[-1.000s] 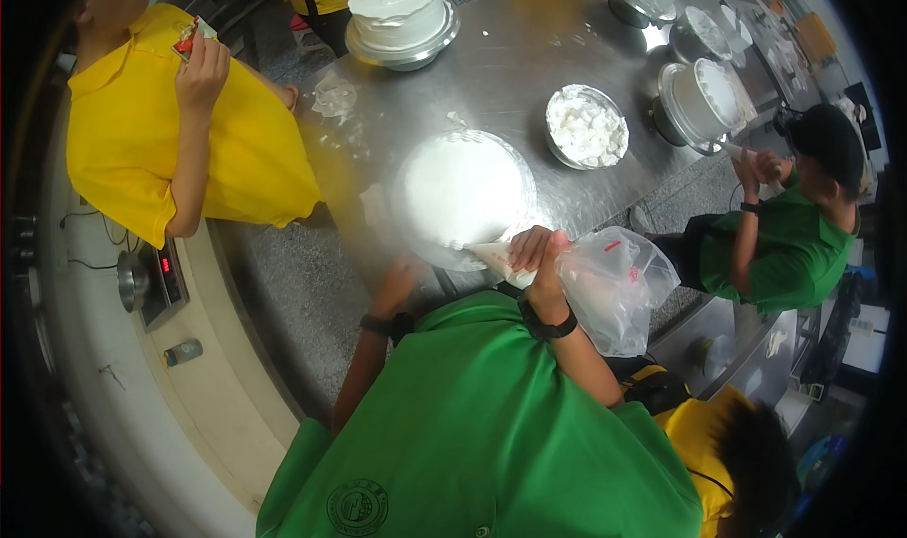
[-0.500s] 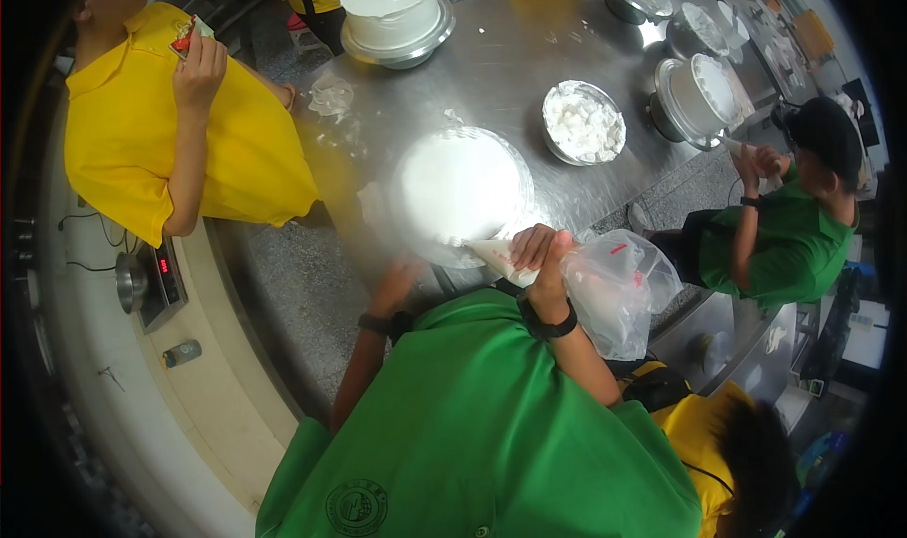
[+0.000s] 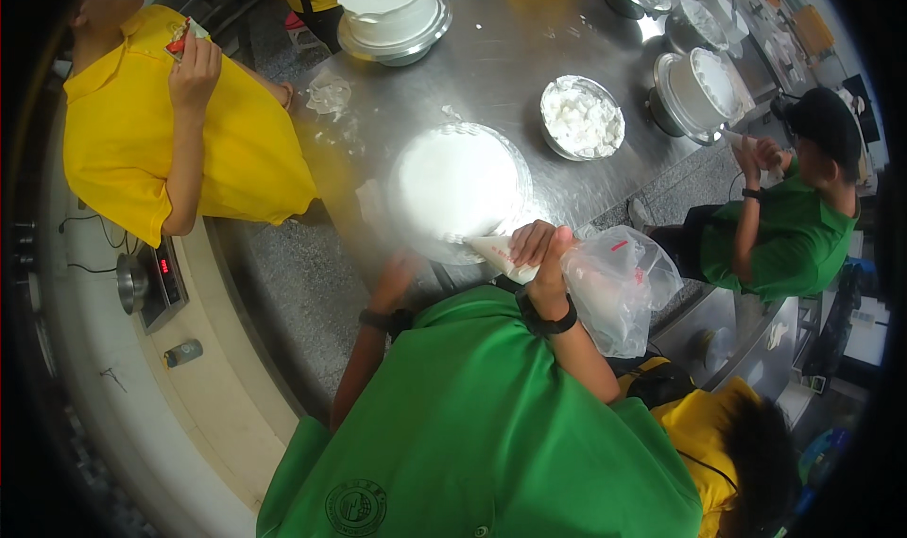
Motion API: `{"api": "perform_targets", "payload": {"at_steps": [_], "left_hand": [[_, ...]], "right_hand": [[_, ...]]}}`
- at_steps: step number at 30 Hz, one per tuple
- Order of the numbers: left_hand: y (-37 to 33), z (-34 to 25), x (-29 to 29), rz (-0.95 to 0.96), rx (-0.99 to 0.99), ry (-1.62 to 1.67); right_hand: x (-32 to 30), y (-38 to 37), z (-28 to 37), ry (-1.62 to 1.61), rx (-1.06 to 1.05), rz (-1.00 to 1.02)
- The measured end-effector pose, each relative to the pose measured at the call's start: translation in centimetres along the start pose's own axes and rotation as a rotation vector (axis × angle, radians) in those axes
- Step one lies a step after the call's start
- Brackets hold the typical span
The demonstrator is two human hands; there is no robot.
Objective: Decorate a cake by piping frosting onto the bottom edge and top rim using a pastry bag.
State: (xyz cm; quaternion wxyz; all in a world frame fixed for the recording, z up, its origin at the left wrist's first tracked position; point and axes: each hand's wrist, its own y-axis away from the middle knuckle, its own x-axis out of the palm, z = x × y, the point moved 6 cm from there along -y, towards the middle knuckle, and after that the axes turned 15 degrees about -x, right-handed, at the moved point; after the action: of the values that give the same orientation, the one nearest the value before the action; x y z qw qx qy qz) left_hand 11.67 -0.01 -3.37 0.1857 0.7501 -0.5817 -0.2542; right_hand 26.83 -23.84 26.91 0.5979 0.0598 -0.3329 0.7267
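Observation:
A round cake [image 3: 459,181] covered in smooth white cream stands on a turntable [image 3: 408,239] in front of me. My right hand [image 3: 537,255] is closed around a piping bag [image 3: 499,253] filled with white cream. The bag's tip points left and meets the cake's near lower edge, where small white dabs of cream show. From the fist the bag's loose, clear plastic end [image 3: 619,278] hangs out to the right. My left hand [image 3: 397,278] is beside the turntable's near left edge, its fingers smeared by motion.
A metal bowl of white cream [image 3: 582,119] sits beyond the cake. Other cream-covered cakes [image 3: 389,14] [image 3: 694,89] stand on the steel table [image 3: 491,56]. People in yellow [image 3: 179,132] and green [image 3: 775,226] are nearby. A scale [image 3: 162,278] lies at left.
Little differs. The whole view has shifted slightly, and the piping bag's tip stays at the cake's near edge. My left hand is blurred in both frames.

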Motion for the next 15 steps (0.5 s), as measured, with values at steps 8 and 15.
{"api": "perform_targets", "payload": {"at_steps": [8, 15], "left_hand": [[-0.1, -0.4, -0.4, -0.022, 0.016, -0.012], [-0.5, 0.3, -0.4, -0.008, -0.133, 0.212]], "right_hand": [[-0.5, 0.1, -0.3, 0.039, 0.032, 0.013], [-1.4, 0.1, -1.6, 0.024, 0.057, -0.011]]}}
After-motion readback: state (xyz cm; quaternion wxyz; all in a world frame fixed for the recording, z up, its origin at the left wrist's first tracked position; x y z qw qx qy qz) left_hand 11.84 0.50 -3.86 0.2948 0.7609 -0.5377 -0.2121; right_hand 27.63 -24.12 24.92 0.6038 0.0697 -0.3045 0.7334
